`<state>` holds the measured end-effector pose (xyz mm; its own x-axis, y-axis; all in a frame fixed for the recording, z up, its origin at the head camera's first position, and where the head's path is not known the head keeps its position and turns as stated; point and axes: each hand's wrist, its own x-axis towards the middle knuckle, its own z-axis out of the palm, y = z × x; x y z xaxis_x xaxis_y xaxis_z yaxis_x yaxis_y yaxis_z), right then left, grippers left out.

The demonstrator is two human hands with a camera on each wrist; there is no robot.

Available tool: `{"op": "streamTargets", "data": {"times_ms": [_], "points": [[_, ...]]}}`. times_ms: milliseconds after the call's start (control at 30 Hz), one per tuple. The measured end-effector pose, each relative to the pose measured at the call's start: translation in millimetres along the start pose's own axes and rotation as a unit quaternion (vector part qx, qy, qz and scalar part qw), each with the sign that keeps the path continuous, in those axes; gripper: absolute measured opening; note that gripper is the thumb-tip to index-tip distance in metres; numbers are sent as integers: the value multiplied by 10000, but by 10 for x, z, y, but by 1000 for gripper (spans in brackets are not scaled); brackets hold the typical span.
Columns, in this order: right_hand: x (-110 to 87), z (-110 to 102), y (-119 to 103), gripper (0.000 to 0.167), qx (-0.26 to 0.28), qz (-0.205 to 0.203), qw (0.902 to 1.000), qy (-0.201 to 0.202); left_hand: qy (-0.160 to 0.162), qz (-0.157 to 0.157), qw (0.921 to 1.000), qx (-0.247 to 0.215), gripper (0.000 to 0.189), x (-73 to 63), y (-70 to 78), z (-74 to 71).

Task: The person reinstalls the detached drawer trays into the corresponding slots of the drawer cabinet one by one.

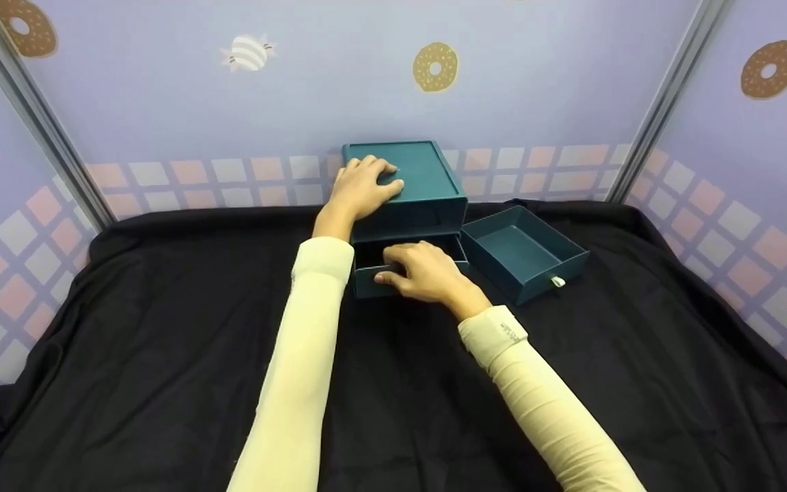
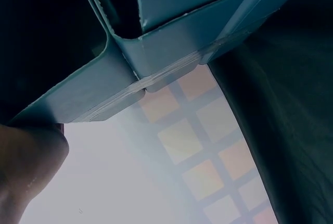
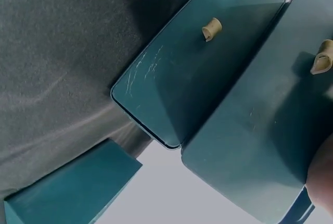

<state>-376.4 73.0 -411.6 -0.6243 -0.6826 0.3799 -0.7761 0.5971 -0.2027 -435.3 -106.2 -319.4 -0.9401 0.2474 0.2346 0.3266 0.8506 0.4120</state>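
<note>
A dark teal drawer cabinet [image 1: 427, 160] stands against the back wall, its top compartment showing as a dark opening in the left wrist view. My left hand [image 1: 363, 188] rests on the left part of its top, thumb spread from the fingers. Below that compartment, a drawer [image 1: 374, 283] sticks partly out toward me. My right hand [image 1: 424, 270] grips this drawer's front panel, fingers over the inside and thumb on the outside. The right wrist view shows the panel's beige pull tab [image 3: 323, 57] and another drawer front [image 3: 208, 73] beside it, pushed in.
A loose teal drawer [image 1: 516, 249] with a pale pull tab [image 1: 557, 281] lies to the right of the cabinet, with nothing inside. Black cloth [image 1: 161, 342] covers the table. Patterned walls [image 1: 339, 82] enclose the back and sides.
</note>
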Motion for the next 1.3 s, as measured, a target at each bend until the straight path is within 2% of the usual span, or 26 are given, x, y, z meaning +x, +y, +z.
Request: {"op": "streamTargets", "data": {"times_ms": [200, 367, 467, 567, 667, 800, 933, 1133, 1200, 1300], "points": [[-1, 0, 42, 33, 440, 20, 9984, 364, 13, -3, 10000, -34, 53, 23, -2, 17], [30, 9, 29, 36, 898, 135, 9948, 453, 13, -39, 10000, -17, 53, 14, -37, 8], [40, 0, 33, 37, 975, 211, 9939, 476, 17, -36, 10000, 5, 53, 26, -33, 2], [47, 3, 40, 36, 740, 93, 9958, 525, 19, -20, 10000, -2, 53, 35, -25, -1], [50, 19, 35, 35, 262, -199, 9978, 573, 6, -29, 10000, -4, 53, 32, -22, 2], [44, 53, 7, 30, -342, -501, 9947, 835, -11, -54, 10000, -15, 53, 22, -21, 0], [34, 130, -43, 28, -934, -520, 9833, 1476, -9, -68, 10000, -3, 53, 14, -29, 6], [10, 273, -135, 30, -1813, -233, 9496, 2545, -2, -80, 10000, 33, 53, 32, -25, 21], [6, 317, -157, 31, -2009, -160, 9386, 2799, 0, -84, 10000, 34, 53, 36, -24, 28], [3, 363, -196, 32, -2215, -59, 9282, 2988, 6, -122, 9999, 39, 53, 34, -31, 35]]}}
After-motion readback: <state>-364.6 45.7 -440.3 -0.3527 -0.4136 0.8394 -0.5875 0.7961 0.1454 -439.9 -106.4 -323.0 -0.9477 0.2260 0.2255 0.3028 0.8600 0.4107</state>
